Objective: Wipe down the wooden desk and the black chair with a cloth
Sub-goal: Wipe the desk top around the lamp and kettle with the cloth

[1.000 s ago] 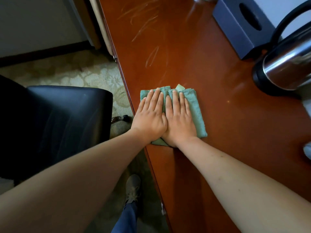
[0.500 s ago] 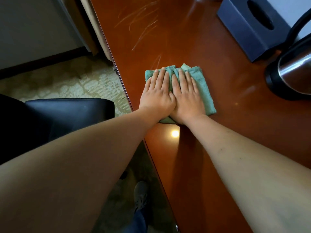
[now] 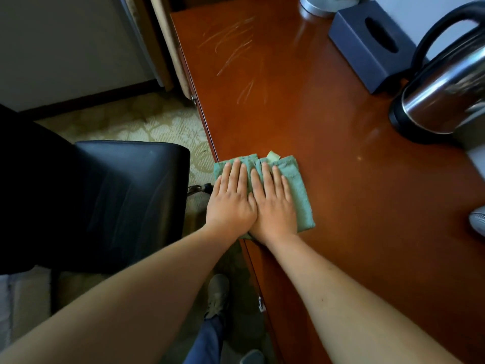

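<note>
A folded green cloth (image 3: 299, 193) lies flat on the reddish wooden desk (image 3: 354, 232), at its left edge. My left hand (image 3: 231, 203) and my right hand (image 3: 274, 206) press down on it side by side, fingers straight and flat. The left hand's heel hangs slightly past the desk edge. The black chair (image 3: 118, 200) stands left of the desk, its glossy seat close to the cloth. Pale streaks mark the desk surface further back.
A steel electric kettle (image 3: 443, 98) with a black base stands at the right. Behind it is a dark tissue box (image 3: 372, 46), and a metal object (image 3: 315, 6) sits at the far end. Patterned carpet (image 3: 157, 127) and my shoe (image 3: 217, 295) lie below.
Both hands slid the cloth away along the desk, then pulled it back toward me and to the desk's left edge.
</note>
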Motion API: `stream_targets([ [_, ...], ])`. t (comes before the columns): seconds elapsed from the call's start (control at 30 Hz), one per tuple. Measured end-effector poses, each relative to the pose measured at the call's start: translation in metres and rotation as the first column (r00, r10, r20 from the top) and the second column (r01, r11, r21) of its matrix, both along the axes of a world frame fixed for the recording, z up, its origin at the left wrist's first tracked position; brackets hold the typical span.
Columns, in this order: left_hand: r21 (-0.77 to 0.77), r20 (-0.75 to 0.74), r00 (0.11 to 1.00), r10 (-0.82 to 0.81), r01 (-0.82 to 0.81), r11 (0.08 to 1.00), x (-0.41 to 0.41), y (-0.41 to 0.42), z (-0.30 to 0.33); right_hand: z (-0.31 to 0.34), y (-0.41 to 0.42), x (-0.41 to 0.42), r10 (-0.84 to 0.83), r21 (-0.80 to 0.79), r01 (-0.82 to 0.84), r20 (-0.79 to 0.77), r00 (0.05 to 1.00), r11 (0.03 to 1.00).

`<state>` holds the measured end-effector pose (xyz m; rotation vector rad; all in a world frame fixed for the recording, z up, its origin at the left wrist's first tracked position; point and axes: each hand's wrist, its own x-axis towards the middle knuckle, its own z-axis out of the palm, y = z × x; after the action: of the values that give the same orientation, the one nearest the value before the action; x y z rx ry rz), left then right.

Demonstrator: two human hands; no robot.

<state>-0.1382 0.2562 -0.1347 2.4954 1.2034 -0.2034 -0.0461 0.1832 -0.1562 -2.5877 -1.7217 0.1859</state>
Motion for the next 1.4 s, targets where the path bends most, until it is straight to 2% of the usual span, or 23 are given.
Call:
stream_targets([
  [0.23,-0.050,-0.006,1.000,-0.009,0.009,0.999,0.005,0.016,-0.005,0.001,0.013,0.015,0.108,-0.089,-0.105,0.036,0.993,0.990],
  [0.47,-0.064,0.022,0.997,0.074,-0.072,0.995,0.039,0.074,-0.004,0.002,0.078,0.054,0.173,-0.059,-0.170,0.058,0.983,0.984],
  [0.83,-0.025,0.058,0.998,0.029,-0.028,0.999,0.144,0.257,-0.011,-0.001,0.252,0.150,0.065,0.041,-0.067,0.046,0.997,0.997],
  [1.07,-0.021,0.033,0.999,-0.013,0.014,1.000,0.224,0.381,-0.009,-0.001,0.376,0.226,0.023,0.045,-0.025,0.047,0.999,0.999],
  [1.2,-0.009,0.042,0.997,-0.058,0.058,0.998,0.245,0.413,-0.010,-0.002,0.406,0.247,-0.011,0.058,0.008,0.039,0.999,0.998],
  [1.4,-0.008,0.027,0.998,-0.063,0.063,0.998,0.246,0.412,-0.004,0.002,0.405,0.246,-0.013,0.071,0.010,0.043,0.999,0.997],
])
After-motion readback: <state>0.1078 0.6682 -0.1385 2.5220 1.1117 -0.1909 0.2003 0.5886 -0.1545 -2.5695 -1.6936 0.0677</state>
